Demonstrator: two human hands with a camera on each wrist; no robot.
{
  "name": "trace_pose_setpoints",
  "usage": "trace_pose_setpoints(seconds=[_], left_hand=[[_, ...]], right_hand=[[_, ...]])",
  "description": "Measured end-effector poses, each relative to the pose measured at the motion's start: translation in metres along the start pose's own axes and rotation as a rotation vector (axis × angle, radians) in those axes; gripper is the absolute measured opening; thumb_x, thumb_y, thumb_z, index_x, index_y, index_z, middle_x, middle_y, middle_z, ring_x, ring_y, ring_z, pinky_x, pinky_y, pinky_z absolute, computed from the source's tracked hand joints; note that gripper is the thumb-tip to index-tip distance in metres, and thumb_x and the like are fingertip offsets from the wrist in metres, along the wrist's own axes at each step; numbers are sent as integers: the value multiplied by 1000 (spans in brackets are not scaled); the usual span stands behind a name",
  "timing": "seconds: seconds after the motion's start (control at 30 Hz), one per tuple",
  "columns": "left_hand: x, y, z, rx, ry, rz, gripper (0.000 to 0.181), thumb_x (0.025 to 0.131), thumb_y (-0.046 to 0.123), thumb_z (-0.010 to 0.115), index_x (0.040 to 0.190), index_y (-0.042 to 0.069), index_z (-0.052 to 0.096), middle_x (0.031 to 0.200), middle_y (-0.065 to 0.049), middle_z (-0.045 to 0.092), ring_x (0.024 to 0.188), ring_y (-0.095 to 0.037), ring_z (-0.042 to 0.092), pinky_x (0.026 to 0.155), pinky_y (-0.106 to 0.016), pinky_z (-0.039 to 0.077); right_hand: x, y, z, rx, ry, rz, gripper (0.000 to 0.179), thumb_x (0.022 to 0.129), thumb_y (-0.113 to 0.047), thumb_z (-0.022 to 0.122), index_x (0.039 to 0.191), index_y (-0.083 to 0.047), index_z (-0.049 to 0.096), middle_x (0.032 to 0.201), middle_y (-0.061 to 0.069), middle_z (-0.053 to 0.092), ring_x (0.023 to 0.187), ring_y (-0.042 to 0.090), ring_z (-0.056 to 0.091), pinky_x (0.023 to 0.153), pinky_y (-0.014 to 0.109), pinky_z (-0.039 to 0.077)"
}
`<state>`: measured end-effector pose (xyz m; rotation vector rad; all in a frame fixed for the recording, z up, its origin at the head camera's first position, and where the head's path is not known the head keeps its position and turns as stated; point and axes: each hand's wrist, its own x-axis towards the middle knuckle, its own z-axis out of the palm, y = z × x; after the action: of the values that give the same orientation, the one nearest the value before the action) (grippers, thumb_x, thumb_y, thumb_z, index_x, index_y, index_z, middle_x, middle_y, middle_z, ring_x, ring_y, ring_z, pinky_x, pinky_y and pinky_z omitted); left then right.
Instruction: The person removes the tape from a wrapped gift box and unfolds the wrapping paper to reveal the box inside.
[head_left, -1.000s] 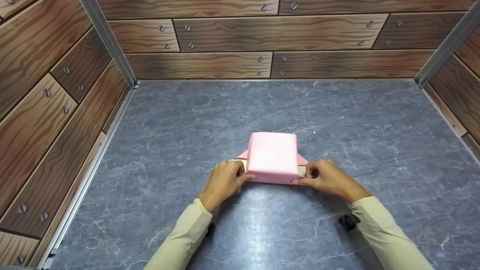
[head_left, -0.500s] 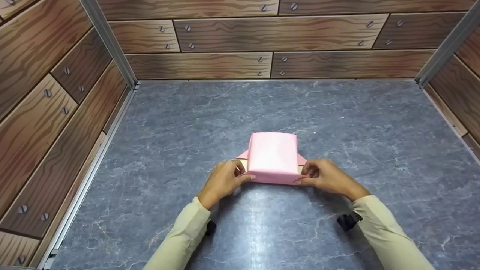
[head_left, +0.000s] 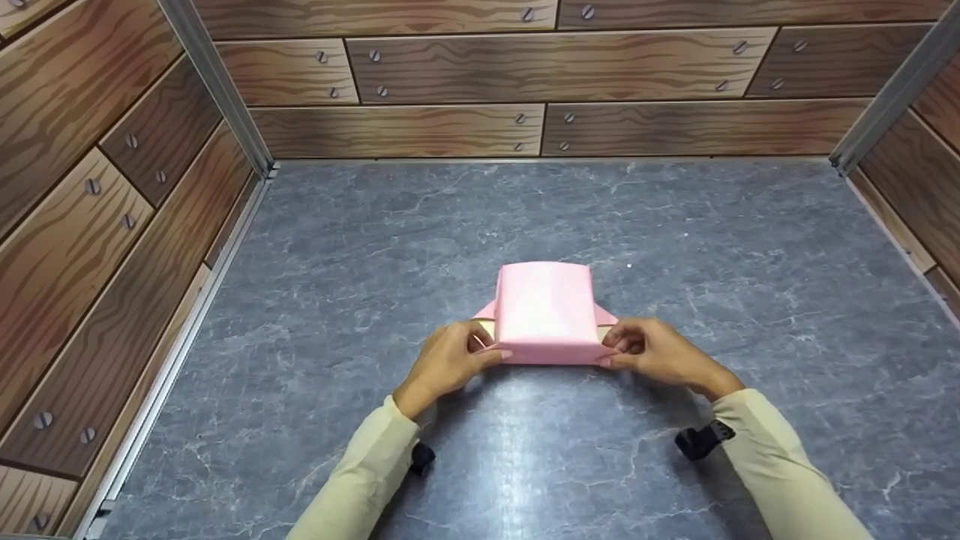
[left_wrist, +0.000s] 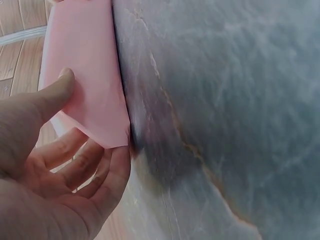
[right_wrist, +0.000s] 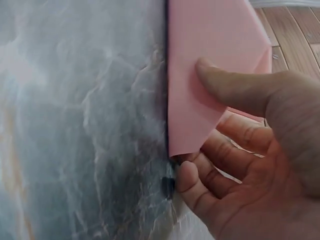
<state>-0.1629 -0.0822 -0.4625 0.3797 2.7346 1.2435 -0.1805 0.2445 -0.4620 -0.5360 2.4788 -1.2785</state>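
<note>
A box-shaped parcel in pink wrapping paper [head_left: 546, 304] sits on the grey marbled table, its side ends unsealed. Pale cream surfaces show between the paper flaps at both ends. My left hand [head_left: 446, 361] pinches the near-side flap at the left end. In the left wrist view its thumb lies on the pink face [left_wrist: 92, 65], with the fingers behind the flap. My right hand [head_left: 664, 356] holds the matching flap at the right end. In the right wrist view the thumb presses the paper [right_wrist: 200, 110] from the front, and the other fingers curl behind its tapered end.
The table [head_left: 375, 247] is bordered by wood-print panels [head_left: 450, 67] at the back and sides. A tiny white speck [head_left: 628, 265] lies right of the parcel. Black wrist cameras [head_left: 703, 439] hang under both light sleeves.
The right hand has slid slightly outward along its flap, its thumb now nearer the paper's right end. The parcel has tilted or shifted very slightly; the left hand has hardly moved.
</note>
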Motion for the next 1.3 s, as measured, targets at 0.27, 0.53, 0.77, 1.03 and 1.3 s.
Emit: trace_pose_setpoints(seconds=[0.27,0.53,0.77,1.03,1.3], left_hand=[[-4,-5,-7,-73,-11,5,31,89,38,79,98,8,73,94,-4,73,84,-15,67,76,-35,57],[-9,-11,-11,-112,-1,7,28,88,30,81,101,6,74,98,-5,72,90,-19,69,84,-36,57],[-12,-12,-13,-123,39,41,22,86,18,82,99,2,75,90,-5,74,82,-17,68,79,-34,57],[-16,-13,-16,-189,73,40,16,87,19,82,93,5,78,86,-3,75,75,-11,68,70,-29,57],[-20,-17,-20,-185,7,55,12,88,9,79,98,4,79,89,-4,76,78,-12,68,74,-29,57]], right_hand=[[-4,-3,-8,161,-83,149,50,89,-23,79,124,8,62,110,12,67,100,19,62,85,22,51],[-8,4,-12,274,-103,191,51,95,-24,72,131,8,58,119,13,64,103,17,61,77,26,52],[-7,3,-9,280,-106,165,53,91,-21,76,129,11,57,116,15,66,105,21,63,88,25,53],[-10,6,-11,296,-131,126,53,87,-12,79,128,13,56,109,13,67,99,23,64,87,29,55],[-15,7,-14,258,-161,18,31,87,2,70,114,16,65,114,21,67,99,12,64,86,23,55]])
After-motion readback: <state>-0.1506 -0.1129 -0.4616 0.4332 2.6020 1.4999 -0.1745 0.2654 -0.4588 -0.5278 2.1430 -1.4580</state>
